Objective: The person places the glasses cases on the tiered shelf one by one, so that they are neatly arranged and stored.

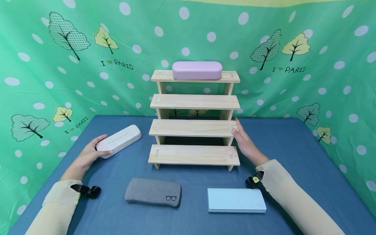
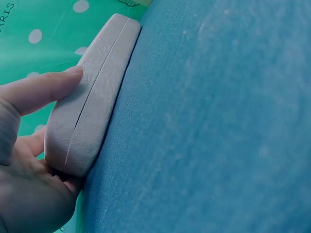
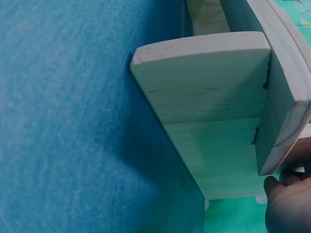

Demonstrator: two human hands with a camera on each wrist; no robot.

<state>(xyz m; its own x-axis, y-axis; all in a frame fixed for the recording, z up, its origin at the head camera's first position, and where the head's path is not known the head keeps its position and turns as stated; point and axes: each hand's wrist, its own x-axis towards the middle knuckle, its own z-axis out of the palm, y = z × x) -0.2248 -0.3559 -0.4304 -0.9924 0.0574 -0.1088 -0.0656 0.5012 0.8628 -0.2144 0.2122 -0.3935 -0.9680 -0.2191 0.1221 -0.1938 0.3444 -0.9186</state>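
Note:
At the left, my left hand (image 1: 88, 153) grips a white glasses case (image 1: 119, 141), thumb on the near side and fingers round its far end. In the left wrist view the hard case (image 2: 95, 97) shows a seam along its side and lies against the blue cloth. My right hand (image 1: 248, 143) touches the right end of a four-tier wooden display rack (image 1: 194, 127), at the second tier from the bottom, its visible fingers fairly straight. The right wrist view shows part of that hand (image 3: 291, 206) beside the rack's side panel (image 3: 209, 111). A purple glasses case (image 1: 197, 70) sits on the top tier.
In front of the rack lie a grey fabric glasses case (image 1: 153, 192) with a glasses print and a light blue flat case (image 1: 236, 200). Blue cloth (image 1: 188, 218) covers the table. A green dotted curtain (image 1: 117, 91) hangs behind and at both sides.

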